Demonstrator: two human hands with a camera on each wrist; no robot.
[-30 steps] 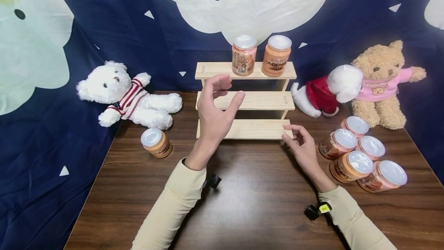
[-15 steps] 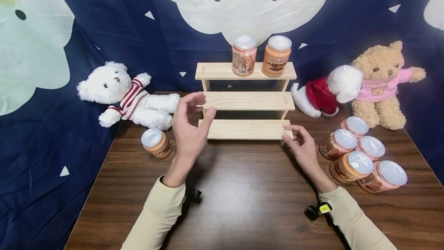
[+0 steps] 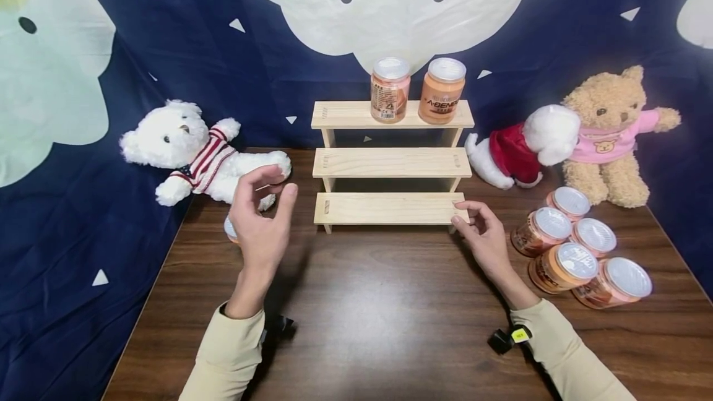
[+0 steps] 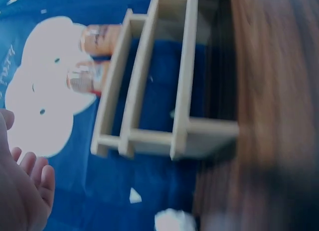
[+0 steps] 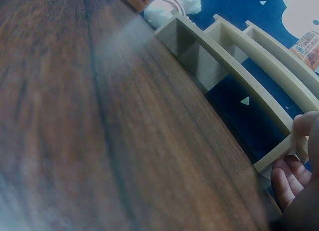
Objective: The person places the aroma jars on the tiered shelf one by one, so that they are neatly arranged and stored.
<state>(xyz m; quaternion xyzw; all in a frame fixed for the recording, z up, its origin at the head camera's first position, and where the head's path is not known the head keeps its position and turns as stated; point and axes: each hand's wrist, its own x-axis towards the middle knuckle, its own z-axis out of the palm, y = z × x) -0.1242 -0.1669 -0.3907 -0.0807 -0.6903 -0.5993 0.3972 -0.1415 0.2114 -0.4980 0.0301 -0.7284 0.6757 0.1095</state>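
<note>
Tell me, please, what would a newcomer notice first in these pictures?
Probably the pale three-step wooden stand in the middle, with two jars on its top step and the person's right grip holding its lowest step's right end. Next, the white bear at the left and the pink-shirted bear at the right, behind five clustered jars.

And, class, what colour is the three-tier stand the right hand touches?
The stand is pale, yellowish wood; the head view shows it best.
</note>
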